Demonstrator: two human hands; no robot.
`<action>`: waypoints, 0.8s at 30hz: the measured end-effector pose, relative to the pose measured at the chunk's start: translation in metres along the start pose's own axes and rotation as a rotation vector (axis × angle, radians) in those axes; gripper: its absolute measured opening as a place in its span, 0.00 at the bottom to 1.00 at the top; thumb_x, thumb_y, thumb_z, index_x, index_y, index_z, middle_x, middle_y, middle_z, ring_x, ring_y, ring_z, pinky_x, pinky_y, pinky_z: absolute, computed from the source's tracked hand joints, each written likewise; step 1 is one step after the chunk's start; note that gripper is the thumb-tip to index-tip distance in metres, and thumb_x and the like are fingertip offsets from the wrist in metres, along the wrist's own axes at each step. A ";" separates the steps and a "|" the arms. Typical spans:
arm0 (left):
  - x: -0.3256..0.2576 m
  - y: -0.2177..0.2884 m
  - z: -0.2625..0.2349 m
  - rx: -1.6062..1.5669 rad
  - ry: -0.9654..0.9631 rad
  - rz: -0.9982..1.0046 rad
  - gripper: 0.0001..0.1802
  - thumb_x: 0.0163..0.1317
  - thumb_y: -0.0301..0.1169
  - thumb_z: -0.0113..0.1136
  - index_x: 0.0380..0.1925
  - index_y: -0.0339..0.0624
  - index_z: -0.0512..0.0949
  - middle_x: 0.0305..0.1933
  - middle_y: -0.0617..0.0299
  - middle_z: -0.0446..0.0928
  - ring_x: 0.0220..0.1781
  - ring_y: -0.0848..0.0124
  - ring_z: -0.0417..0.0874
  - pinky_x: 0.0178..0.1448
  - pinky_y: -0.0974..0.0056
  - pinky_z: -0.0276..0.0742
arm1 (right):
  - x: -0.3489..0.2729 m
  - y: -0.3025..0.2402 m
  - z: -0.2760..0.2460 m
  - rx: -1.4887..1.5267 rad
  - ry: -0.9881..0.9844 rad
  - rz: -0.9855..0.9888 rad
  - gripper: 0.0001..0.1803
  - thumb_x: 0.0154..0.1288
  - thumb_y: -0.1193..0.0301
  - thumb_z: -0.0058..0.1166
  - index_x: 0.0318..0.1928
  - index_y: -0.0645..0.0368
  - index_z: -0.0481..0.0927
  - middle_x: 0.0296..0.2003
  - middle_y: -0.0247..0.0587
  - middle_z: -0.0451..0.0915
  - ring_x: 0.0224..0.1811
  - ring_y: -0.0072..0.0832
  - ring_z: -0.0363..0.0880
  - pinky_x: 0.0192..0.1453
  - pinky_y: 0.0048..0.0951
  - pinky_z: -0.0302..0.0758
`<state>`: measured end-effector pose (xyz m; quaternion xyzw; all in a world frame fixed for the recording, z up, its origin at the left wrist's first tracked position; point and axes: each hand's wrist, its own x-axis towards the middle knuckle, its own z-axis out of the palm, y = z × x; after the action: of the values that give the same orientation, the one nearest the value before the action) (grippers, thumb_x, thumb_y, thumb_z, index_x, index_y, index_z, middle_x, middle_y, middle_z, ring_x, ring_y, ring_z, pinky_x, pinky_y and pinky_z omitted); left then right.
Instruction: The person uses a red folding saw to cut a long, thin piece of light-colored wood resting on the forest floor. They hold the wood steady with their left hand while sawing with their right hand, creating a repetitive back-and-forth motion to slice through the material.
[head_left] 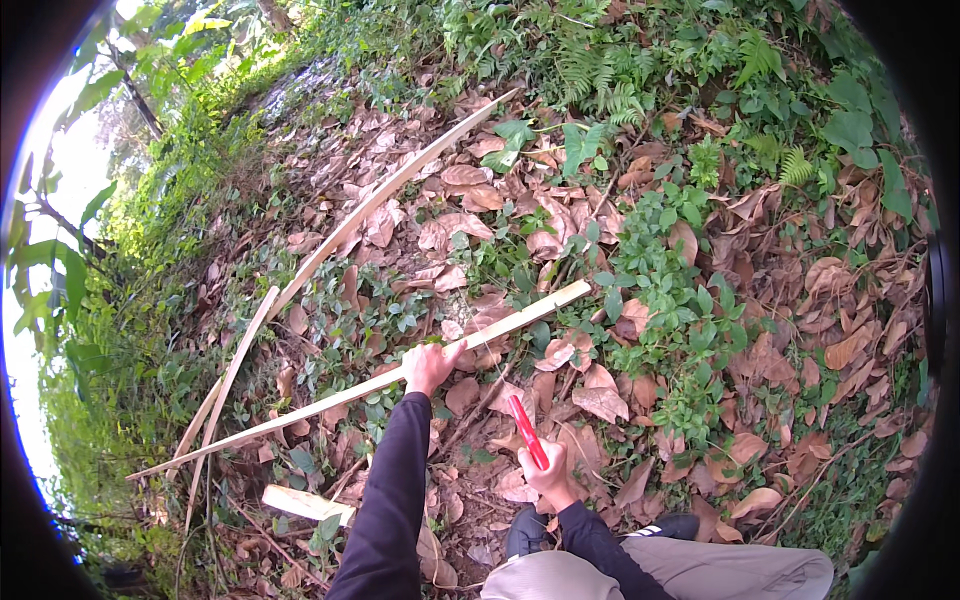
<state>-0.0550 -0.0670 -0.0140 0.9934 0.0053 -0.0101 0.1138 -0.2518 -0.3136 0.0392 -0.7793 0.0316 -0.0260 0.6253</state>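
My left hand (430,367) is closed around a long, pale wooden strip (330,402), gripping it right of its middle. The strip slants from the lower left up to a squared end on the right. Below and to the right of it, my right hand (551,480) is wrapped around a slim red-handled tool (528,432). The handle points up and slightly left toward the strip; whether a blade extends past it is too blurred to tell. A short, pale piece of wood (308,503) lies on the ground left of my left forearm.
A longer pale strip (385,188) lies across the leaves farther off, and another strip (232,375) crosses near its lower end. Brown fallen leaves (600,400) and low green plants (660,235) cover the ground. My dark shoes (665,527) stand at the lower edge.
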 end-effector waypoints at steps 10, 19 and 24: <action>0.004 0.005 0.000 0.031 -0.020 -0.013 0.47 0.61 0.74 0.45 0.17 0.36 0.84 0.17 0.42 0.78 0.23 0.48 0.84 0.32 0.48 0.77 | -0.033 -0.021 -0.018 -0.052 0.021 0.018 0.14 0.57 0.72 0.60 0.17 0.60 0.73 0.12 0.46 0.71 0.13 0.39 0.76 0.21 0.37 0.68; -0.002 0.002 -0.002 0.019 -0.064 -0.029 0.47 0.60 0.75 0.47 0.16 0.37 0.85 0.17 0.42 0.78 0.23 0.48 0.84 0.32 0.49 0.79 | -0.007 -0.018 -0.005 -0.033 0.012 0.050 0.14 0.57 0.72 0.59 0.18 0.61 0.72 0.11 0.46 0.69 0.12 0.36 0.74 0.21 0.38 0.67; 0.013 -0.008 -0.010 0.004 -0.065 -0.039 0.47 0.59 0.75 0.48 0.17 0.36 0.85 0.17 0.42 0.79 0.24 0.48 0.85 0.33 0.50 0.80 | -0.048 -0.029 -0.034 -0.069 -0.019 -0.086 0.09 0.56 0.74 0.58 0.20 0.64 0.77 0.14 0.48 0.74 0.16 0.40 0.80 0.24 0.38 0.73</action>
<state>-0.0415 -0.0570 -0.0064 0.9925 0.0210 -0.0444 0.1119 -0.3016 -0.3367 0.0745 -0.8011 -0.0071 -0.0445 0.5968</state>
